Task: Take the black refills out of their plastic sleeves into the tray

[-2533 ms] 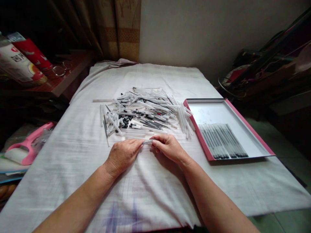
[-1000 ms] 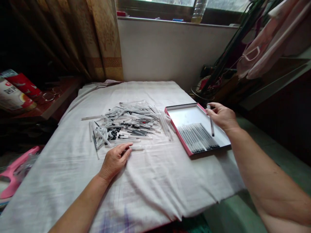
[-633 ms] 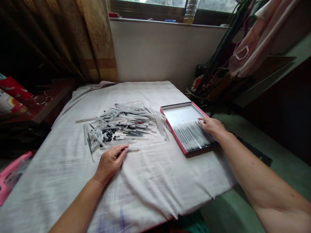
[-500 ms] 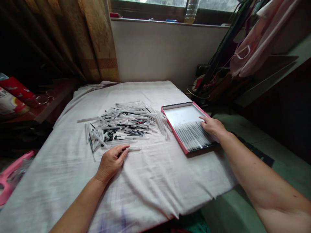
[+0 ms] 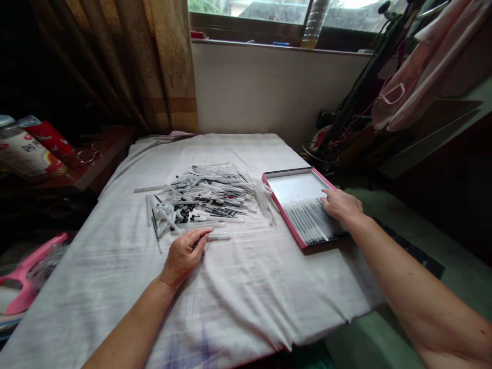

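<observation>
My left hand (image 5: 187,254) rests low over the cloth, thumb and fingers pinched round a clear pen (image 5: 220,236) whose translucent end sticks out to the right. Just beyond it spreads a loose pile of pen parts (image 5: 215,192): clear tubes, thin dark refills and small black caps. To the right lies a shallow pink-edged box (image 5: 295,180) with a white inside. A row of translucent pens (image 5: 309,220) with dark tips fills its near half. My right hand (image 5: 343,206) lies over the right end of that row, fingers stretched out and partly hidden; nothing held is visible.
A wrinkled white cloth (image 5: 246,297) covers the table. On the left are a side table with a jar (image 5: 28,151), a red packet (image 5: 54,138) and a pink plastic handle (image 5: 28,279). Behind stand a curtain (image 5: 169,66) and a window sill; pink fabric (image 5: 407,87) hangs at right.
The whole view has shifted, so everything sits a little further right and lower. My left hand keeps its pinch on the pen; my right hand stays at the row with slight finger movement.
</observation>
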`<state>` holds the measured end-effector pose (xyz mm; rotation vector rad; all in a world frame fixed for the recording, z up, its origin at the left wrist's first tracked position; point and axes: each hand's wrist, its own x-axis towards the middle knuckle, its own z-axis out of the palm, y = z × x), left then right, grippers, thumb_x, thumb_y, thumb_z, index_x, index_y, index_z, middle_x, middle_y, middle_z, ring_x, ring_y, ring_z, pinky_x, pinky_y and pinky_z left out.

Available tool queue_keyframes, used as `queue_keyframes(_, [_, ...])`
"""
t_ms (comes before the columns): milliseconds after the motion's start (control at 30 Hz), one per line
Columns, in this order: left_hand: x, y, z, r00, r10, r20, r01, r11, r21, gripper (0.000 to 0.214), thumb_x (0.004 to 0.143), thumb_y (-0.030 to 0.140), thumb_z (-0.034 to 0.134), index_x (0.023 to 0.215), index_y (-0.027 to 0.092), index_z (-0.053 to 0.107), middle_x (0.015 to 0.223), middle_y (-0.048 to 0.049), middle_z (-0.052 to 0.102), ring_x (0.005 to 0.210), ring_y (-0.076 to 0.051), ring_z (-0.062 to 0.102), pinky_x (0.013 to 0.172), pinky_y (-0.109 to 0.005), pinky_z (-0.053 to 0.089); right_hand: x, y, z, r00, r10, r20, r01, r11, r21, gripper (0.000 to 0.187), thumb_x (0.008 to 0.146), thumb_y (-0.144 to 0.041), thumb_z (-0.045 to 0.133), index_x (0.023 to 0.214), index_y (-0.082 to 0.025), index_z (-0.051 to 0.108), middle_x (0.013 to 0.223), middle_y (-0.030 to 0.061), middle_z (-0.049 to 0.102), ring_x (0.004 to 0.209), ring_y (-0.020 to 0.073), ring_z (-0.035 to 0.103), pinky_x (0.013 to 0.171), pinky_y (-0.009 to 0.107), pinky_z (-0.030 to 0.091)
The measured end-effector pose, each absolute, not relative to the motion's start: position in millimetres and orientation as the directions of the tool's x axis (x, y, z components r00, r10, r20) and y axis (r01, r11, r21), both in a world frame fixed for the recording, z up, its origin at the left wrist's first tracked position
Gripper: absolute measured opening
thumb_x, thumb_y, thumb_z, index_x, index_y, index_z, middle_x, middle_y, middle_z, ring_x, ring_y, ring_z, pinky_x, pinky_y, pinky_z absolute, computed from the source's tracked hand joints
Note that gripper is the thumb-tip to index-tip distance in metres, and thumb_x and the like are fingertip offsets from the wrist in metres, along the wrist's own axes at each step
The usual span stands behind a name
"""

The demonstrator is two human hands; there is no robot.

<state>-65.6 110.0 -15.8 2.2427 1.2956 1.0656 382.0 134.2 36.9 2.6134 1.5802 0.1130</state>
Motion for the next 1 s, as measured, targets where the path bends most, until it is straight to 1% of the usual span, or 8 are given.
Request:
queue_keyframes(133, [-64.8,108.5,-12.7,0.283,0.853,0.438,0.562,-0.518,0.646,0.026,0.091,0.031,0.050,0.099,0.020,0.073,0.082,-0.0047,0.076,0.073,-0.017,0.071,0.073,-0.027,0.057,341.0,140.7,53.9,0.259,0.936,0.237,0.957,-0.282,0.068,0.040,0.092,-0.031,0.044,0.125,-0.022,0.066,0.125,0.0128,0.064,0.102,0.0278,0.065,0.080,0.035,0.051])
queue_keyframes(200, [-65.1,108.2,-10.4,0.260,0.859,0.442,0.560,-0.507,0.655,0.027,0.091,0.032,0.049,0.096,0.020,0.072,0.074,-0.0033,0.073,0.066,-0.016,0.068,0.067,-0.025,0.055,311.8,145.8,60.8,0.136,0.950,0.279,0.989,-0.149,0.023,0.036,0.092,-0.030,0.045,0.118,-0.023,0.069,0.121,0.0097,0.066,0.099,0.0250,0.065,0.078,0.032,0.050])
queue_keyframes(300, [-70.0,109.6,-6.9,0.196,0.862,0.468,0.603,-0.482,0.635,0.027,0.092,0.035,0.049,0.091,0.019,0.071,0.071,-0.0022,0.071,0.063,-0.016,0.066,0.064,-0.025,0.053,261.6,151.6,65.2,-0.028,0.961,0.274,0.998,0.042,-0.043,0.032,0.092,-0.030,0.047,0.111,-0.025,0.072,0.116,0.0065,0.068,0.097,0.0223,0.066,0.074,0.029,0.047])
queue_keyframes(433, [-84.4,114.5,-4.0,0.068,0.865,0.496,0.693,-0.399,0.600,0.029,0.092,0.038,0.047,0.087,0.020,0.069,0.068,-0.0013,0.069,0.063,-0.016,0.065,0.062,-0.024,0.050,199.2,151.9,57.2,-0.196,0.953,0.233,0.962,0.233,-0.144,0.031,0.096,-0.031,0.044,0.104,-0.027,0.073,0.112,0.0035,0.070,0.095,0.0193,0.065,0.074,0.027,0.045])
queue_keyframes(533, [-92.9,118.3,-3.9,0.026,0.864,0.503,0.709,-0.371,0.600,0.034,0.093,0.041,0.045,0.080,0.021,0.068,0.062,-0.0005,0.067,0.059,-0.015,0.064,0.058,-0.023,0.047,167.9,152.1,45.6,-0.241,0.954,0.179,0.942,0.274,-0.193,0.032,0.097,-0.032,0.042,0.102,-0.027,0.074,0.115,0.0035,0.069,0.092,0.0182,0.066,0.073,0.027,0.045])
queue_keyframes(633, [-94.4,120.6,-4.7,0.012,0.867,0.498,0.710,-0.358,0.606,0.039,0.094,0.044,0.043,0.075,0.021,0.068,0.059,-0.0007,0.066,0.058,-0.015,0.064,0.056,-0.023,0.046,152.5,158.2,36.0,-0.262,0.958,0.119,0.939,0.281,-0.200,0.032,0.097,-0.032,0.042,0.105,-0.027,0.073,0.115,0.0043,0.069,0.094,0.0183,0.066,0.072,0.026,0.045])
queue_keyframes(833, [-90.7,122.0,-6.5,-0.001,0.882,0.471,0.690,-0.340,0.639,0.038,0.094,0.043,0.043,0.078,0.020,0.069,0.062,-0.0013,0.067,0.060,-0.016,0.065,0.056,-0.023,0.046,144.2,182.9,31.9,-0.206,0.972,0.110,0.960,0.222,-0.170,0.033,0.096,-0.031,0.042,0.112,-0.027,0.071,0.115,0.0057,0.068,0.098,0.0205,0.065,0.075,0.027,0.047])
queue_keyframes(1000, [-91.0,123.4,-7.3,-0.003,0.892,0.452,0.688,-0.326,0.648,0.037,0.093,0.043,0.044,0.078,0.020,0.069,0.061,-0.0014,0.067,0.060,-0.016,0.065,0.056,-0.023,0.047,136.0,198.2,35.7,-0.218,0.971,0.092,0.966,0.229,-0.121,0.033,0.095,-0.035,0.043,0.114,-0.028,0.070,0.117,0.0082,0.067,0.099,0.0232,0.065,0.076,0.029,0.048])
